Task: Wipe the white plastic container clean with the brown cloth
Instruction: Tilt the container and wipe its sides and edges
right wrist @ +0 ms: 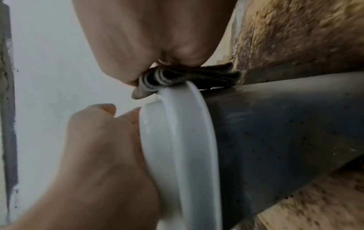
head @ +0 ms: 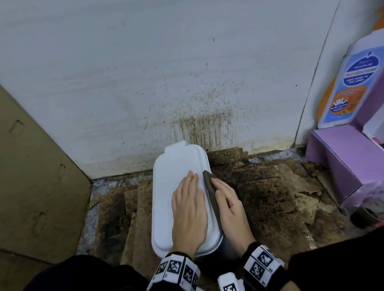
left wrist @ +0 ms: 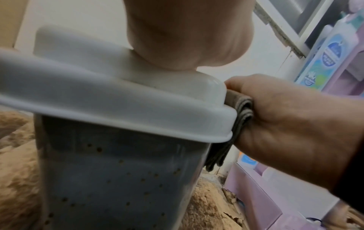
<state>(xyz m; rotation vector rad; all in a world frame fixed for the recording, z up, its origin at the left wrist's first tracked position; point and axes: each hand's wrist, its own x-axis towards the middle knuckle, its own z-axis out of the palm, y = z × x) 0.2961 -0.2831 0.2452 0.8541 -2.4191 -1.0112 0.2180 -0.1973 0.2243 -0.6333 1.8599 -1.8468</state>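
My left hand [head: 188, 207] lies flat, fingers straight, atop the white plastic container [head: 164, 183]. It stands on stained cardboard [head: 270, 203] by the wall [head: 132, 80]: white lid, grey body brown-specked. My right hand [head: 230, 205] grips the folded brown cloth [head: 208, 184] against the lid's right rim.

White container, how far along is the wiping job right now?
Done: the top of the lid looks white and spotless. In hand: the left hand lies flat on the lid, steadying the container, while the right hand holds the folded cloth against the lid's right edge. Left: the container's grey side below the lid shows brown specks, so it likely needs wiping too.
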